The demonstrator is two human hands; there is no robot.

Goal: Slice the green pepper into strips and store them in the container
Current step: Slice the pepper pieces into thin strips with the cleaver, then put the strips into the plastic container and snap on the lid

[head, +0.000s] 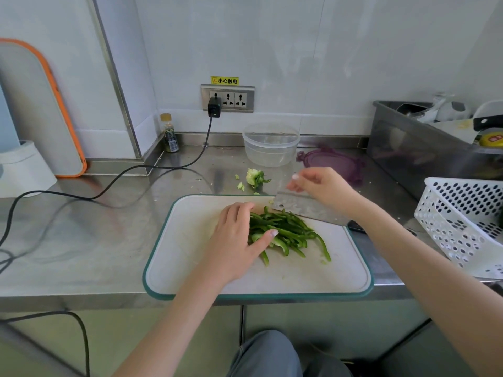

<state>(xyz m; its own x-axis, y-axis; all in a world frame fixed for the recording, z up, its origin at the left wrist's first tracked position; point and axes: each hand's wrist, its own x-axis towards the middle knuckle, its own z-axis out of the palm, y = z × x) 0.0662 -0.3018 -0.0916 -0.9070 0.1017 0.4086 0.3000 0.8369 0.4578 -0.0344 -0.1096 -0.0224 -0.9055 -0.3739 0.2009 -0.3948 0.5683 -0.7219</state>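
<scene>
A pile of green pepper strips (288, 232) lies in the middle of a white cutting board with a green rim (190, 268). My left hand (234, 240) rests flat against the pile's left end, its thumb lying over some strips. On the right of the pile a cleaver (304, 208) is tilted on the board, its dark handle pointing right. My right hand (321, 186) holds the blade by its spine with the fingers loosely spread. The clear plastic container (270, 145) stands with nothing in it behind the board, and its purple lid (334, 161) lies beside it.
The pepper core and scraps (254, 178) lie on the steel counter behind the board. A white perforated basket (462, 221) sits at the right, below a steel bin (424, 148) of utensils. A black cable (109, 183) crosses the counter at the left, near a small bottle (170, 134).
</scene>
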